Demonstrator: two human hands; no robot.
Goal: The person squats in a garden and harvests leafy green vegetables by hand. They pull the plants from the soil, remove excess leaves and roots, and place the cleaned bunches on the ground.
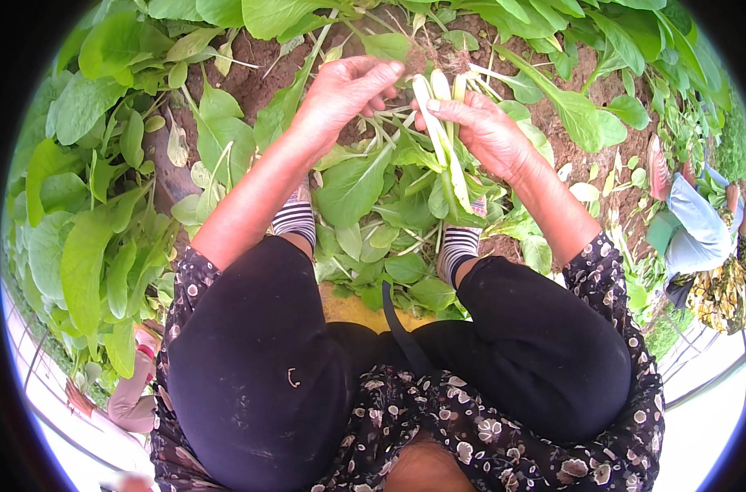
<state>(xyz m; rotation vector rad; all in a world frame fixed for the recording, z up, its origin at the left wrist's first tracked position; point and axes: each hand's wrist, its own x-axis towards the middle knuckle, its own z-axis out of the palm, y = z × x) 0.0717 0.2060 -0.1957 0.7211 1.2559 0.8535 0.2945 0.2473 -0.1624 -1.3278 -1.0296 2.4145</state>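
My right hand [485, 130] is closed around several leafy green plants [437, 126], their pale stalks side by side. The soil-covered roots [431, 56] point up, away from me, and the leaves hang down towards my feet. Just left of the roots is my left hand [354, 89], thumb stretched out over bent fingers. Whether something thin lies between those fingers cannot be told. Beneath both hands, between my feet, lies a heap of loose green leaves [403, 203] and stalks.
Leafy plants [83, 234] grow densely at left, with more [619, 43] at top right. Brown soil [585, 80] bears scattered leaves. One person [702, 227] crouches at far right; another [133, 393] is at lower left. Something yellow [351, 307] shows between my legs.
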